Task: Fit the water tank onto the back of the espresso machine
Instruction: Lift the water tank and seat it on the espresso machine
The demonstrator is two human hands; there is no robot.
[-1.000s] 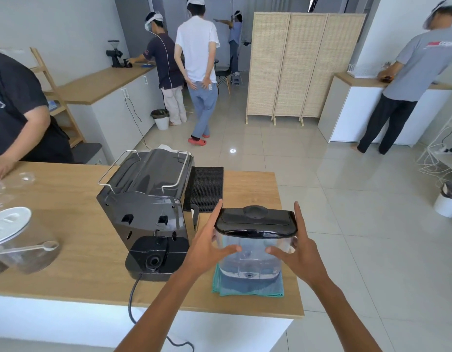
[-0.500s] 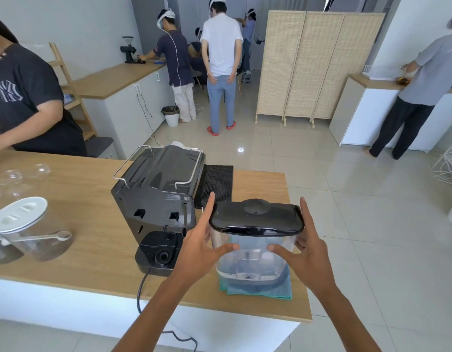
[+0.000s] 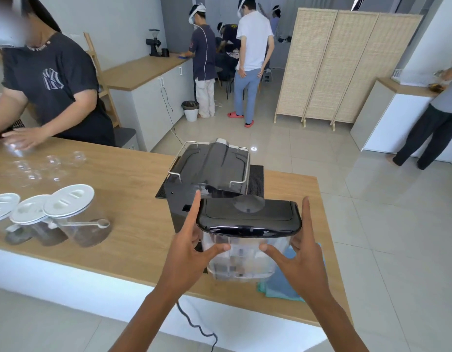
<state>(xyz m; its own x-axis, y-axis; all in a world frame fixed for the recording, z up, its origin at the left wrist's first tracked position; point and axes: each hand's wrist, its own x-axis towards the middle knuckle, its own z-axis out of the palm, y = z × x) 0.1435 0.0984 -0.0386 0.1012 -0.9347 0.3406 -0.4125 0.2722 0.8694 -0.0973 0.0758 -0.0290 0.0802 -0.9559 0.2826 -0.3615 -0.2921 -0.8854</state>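
The water tank [image 3: 245, 255], clear-walled with a glossy black lid, is held up in front of me between both hands. My left hand [image 3: 189, 252] presses its left side and my right hand [image 3: 300, 260] its right side, thumbs on the near face. The tank sits right behind the black espresso machine [image 3: 209, 171], whose back faces me on the wooden counter [image 3: 133, 189]. The tank hides the machine's lower back, so contact between them cannot be judged.
A teal cloth [image 3: 286, 283] lies on the counter under my right hand. Three lidded clear jars [image 3: 75, 217] and several glass cups [image 3: 52, 163] stand to the left, where a person works. A black mat [image 3: 255, 180] lies beside the machine. The power cord [image 3: 194, 323] hangs over the near edge.
Both hands have lifted the tank off the teal cloth and carried it left, from beside the machine to directly behind it. The view has shifted as well.
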